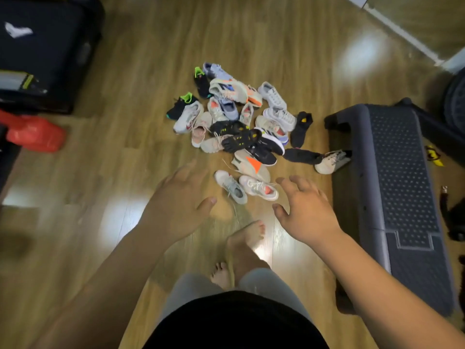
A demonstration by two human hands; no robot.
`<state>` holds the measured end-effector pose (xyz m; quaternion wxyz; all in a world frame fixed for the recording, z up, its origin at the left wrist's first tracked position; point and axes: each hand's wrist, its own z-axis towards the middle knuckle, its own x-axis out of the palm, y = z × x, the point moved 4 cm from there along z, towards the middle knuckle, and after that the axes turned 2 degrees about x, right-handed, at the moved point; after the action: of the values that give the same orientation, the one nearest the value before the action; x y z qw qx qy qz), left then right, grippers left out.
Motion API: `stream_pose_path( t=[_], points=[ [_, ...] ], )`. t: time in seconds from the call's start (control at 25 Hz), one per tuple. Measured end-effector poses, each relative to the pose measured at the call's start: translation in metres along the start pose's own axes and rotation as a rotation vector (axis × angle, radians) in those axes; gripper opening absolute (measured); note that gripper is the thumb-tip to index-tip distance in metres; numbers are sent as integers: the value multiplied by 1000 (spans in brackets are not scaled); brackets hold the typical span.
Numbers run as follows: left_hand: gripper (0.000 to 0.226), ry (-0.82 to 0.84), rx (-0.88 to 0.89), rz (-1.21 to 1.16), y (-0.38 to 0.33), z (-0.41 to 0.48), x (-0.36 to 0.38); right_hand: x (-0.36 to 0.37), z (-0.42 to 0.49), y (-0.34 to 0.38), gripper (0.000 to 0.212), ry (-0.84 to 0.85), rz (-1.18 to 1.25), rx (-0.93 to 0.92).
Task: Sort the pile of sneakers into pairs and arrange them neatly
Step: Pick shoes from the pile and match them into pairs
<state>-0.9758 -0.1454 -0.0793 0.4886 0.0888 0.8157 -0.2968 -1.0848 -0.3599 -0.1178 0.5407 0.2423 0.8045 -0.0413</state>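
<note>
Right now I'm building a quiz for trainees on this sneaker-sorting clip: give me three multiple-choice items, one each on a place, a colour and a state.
1. Where does the grey step platform stand?
A. right of the sneaker pile
B. left of the pile
C. under the pile

2. What colour is the plastic bag at the left edge?
A. blue
B. red
C. white

3. What are the hands doing?
A. both grip sneakers
B. one holds a lace
C. both are open and empty

Key: 1 A, the platform lies right of the sneaker pile. 2 B, the bag is plainly red. 3 C, the left hand and right hand hover with fingers spread, holding nothing.
</note>
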Motion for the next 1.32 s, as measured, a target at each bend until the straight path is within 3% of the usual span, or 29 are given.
stream_pose_path(
  t=[0.24,0.48,0.6,0.8,1.04,1.32],
  points=[
    [63,-7,40,-83,-6,-63,37,52,-90,-3,55,48,27,86],
    [62,-37,67,-89,-22,-82,45,56,-131,-32,58,31,45,160],
    [65,-73,65,-49,-34,-82,43,51,-126,-43,59,39,42,143],
    [88,-66,-31,-66,-66,-71,49,35,-109,-58,56,38,68,39],
    [90,-117,-1,-23,-133,-39,64,5,-91,-117,62,-19,90,-5],
    [98,-211,-115,-140,-183,-8,87,-10,-70,-185,56,2,3,-85]
  ],
)
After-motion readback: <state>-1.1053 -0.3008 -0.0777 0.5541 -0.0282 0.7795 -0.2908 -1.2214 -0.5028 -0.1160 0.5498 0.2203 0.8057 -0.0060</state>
